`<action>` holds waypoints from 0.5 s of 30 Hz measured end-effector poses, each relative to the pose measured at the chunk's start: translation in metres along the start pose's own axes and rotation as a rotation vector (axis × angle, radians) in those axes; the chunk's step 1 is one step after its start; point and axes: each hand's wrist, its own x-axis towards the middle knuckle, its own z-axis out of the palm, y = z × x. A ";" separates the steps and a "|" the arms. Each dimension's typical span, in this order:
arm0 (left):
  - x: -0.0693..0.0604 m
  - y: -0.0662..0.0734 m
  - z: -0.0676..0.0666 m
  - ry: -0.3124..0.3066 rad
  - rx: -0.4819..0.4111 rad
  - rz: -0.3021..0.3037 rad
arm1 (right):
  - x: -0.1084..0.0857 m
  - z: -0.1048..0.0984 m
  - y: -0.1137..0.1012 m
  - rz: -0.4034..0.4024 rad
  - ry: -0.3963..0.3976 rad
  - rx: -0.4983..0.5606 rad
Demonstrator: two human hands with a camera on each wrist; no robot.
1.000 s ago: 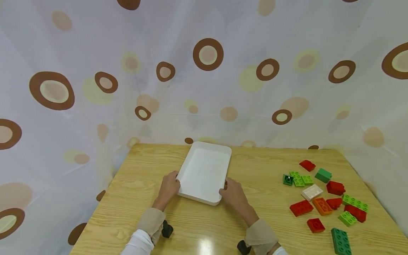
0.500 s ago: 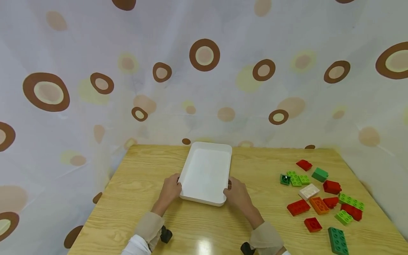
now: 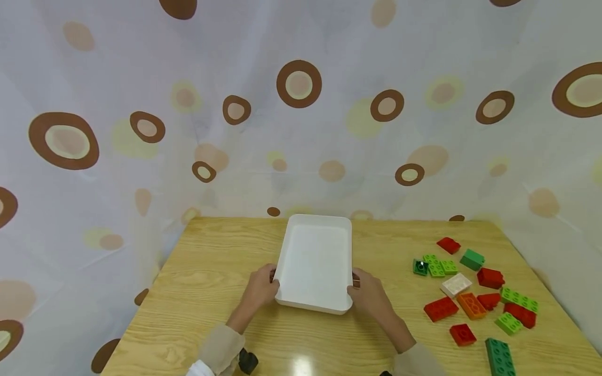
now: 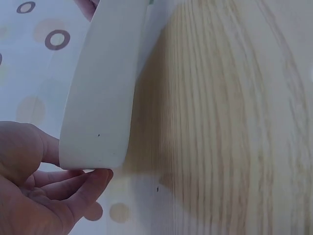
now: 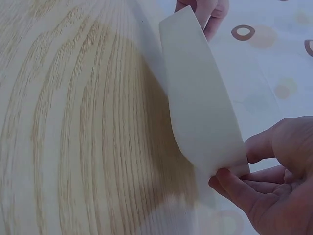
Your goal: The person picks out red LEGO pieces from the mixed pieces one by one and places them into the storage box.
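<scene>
You have the white tray between your two hands, at the middle of the worktop. Your left grip is grasping its near left corner, thumb at the rim and fingertips at the base; your right grip is grasping the near right corner in the same way. In both wrist views the tray's shadow falls on the wood; you cannot tell whether the far end touches it. Well apart, to your right, toy blocks lie scattered: a pale block beside an orange block, with red and green ones around them. The large green block lies nearest you. Behind the worktop hangs a spotted cloth.
</scene>
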 end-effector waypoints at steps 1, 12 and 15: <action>-0.001 0.001 0.001 -0.005 -0.006 0.001 | -0.001 -0.002 0.001 0.001 -0.003 -0.005; -0.004 0.004 0.017 -0.021 -0.023 0.048 | -0.010 -0.017 0.008 0.010 -0.010 -0.041; -0.006 0.006 0.022 -0.031 -0.021 0.071 | -0.014 -0.020 0.013 0.011 -0.017 -0.050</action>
